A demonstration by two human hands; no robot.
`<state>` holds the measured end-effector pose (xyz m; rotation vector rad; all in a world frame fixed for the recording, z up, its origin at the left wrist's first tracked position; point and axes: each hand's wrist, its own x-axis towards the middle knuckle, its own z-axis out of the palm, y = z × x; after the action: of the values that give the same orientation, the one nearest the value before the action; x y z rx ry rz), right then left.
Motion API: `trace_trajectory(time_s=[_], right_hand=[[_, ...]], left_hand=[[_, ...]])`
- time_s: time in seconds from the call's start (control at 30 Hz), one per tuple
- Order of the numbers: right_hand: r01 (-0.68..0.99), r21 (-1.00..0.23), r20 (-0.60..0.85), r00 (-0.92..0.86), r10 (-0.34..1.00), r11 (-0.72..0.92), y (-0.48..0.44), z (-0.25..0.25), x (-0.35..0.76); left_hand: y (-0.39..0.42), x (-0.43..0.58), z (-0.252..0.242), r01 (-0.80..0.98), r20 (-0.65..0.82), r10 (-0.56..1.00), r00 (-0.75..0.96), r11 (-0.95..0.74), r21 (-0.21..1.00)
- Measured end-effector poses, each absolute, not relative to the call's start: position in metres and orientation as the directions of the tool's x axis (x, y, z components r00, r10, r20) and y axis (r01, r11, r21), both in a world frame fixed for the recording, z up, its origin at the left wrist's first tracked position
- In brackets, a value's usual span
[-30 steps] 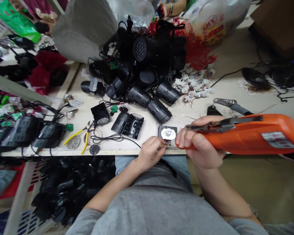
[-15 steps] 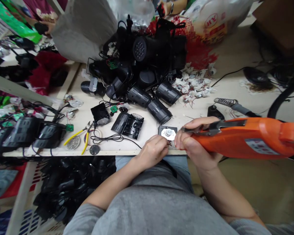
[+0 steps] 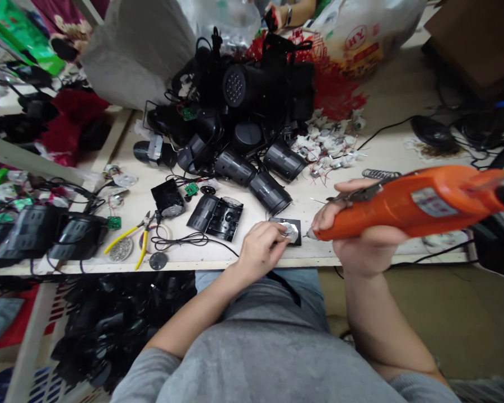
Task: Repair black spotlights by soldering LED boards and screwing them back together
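Note:
My right hand is wrapped around an orange electric screwdriver. The tool lies nearly level, its tip pointing left, just right of a small black square plate. On that plate sits a round silver metal part. My left hand is closed with its fingertips on the silver part, at the table's front edge. Left of it lies an opened black plastic housing, its inside showing.
Black cylindrical housings are heaped behind. White motor parts lie at their right. Yellow-handled pliers and a dish of screws are at left. A co-worker's hand shows at the back.
The screwdriver in my right hand has moved right and tilted upward at its rear, away from the plate. My left fingers have shifted from the plate's front edge onto the silver part.

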<state>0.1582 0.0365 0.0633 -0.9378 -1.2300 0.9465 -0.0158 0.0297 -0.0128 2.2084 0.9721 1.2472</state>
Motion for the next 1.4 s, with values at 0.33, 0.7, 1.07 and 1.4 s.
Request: trace_trajectory(time_s=[0.33, 0.7, 1.07, 1.4], right_hand=[[-0.271, -0.881, 0.308, 0.295, 0.904, 0.388, 0.059, 0.065, 0.149], [-0.409, -0.861, 0.272, 0.131, 0.953, 0.302, 0.062, 0.054, 0.149], [-0.406, -0.85, 0.321, 0.107, 0.941, 0.336, 0.062, 0.06, 0.142], [-0.407, -0.864, 0.286, 0.091, 0.954, 0.297, 0.063, 0.067, 0.133]], left_hand=[[0.035, -0.001, -0.028, 0.456, 0.504, 0.796, 0.335, -0.605, 0.653], [0.036, -0.004, -0.035, 0.513, 0.496, 0.758, 0.424, -0.652, 0.558], [0.037, -0.003, -0.036, 0.512, 0.53, 0.747, 0.402, -0.663, 0.546], [0.037, -0.003, -0.039, 0.522, 0.539, 0.751, 0.382, -0.656, 0.544]])
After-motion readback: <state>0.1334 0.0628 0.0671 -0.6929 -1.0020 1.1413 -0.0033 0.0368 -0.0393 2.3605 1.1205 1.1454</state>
